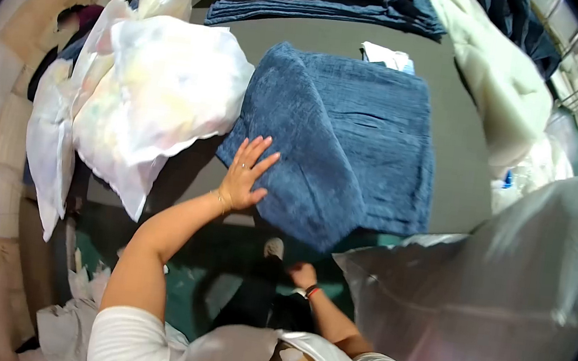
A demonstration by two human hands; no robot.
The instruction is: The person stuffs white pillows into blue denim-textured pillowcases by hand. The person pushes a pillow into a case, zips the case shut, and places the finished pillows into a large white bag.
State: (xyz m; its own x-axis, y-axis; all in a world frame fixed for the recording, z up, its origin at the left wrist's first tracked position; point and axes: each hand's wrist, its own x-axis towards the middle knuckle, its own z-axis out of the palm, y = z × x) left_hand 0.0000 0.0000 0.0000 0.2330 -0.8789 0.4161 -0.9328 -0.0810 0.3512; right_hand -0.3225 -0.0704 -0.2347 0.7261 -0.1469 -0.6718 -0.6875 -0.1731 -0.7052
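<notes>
A blue denim-like cloth piece [300,146] lies folded on the dark table, its front corner hanging past the near edge. My left hand [246,175] rests flat on the cloth's left part with fingers spread, a ring and a thin bracelet showing. Below the table edge, apart from the cloth, my right hand [303,274] is held low near my body with its fingers curled in. Whatever it may hold is hidden. A white paper or label [387,56] sticks out from behind the cloth's far edge.
White plastic bags [163,86] with pale contents crowd the table's left side. A stack of folded blue denim [324,8] lies at the back. White padded material [496,83] runs along the right, and a large grey plastic sheet [492,292] stands near right.
</notes>
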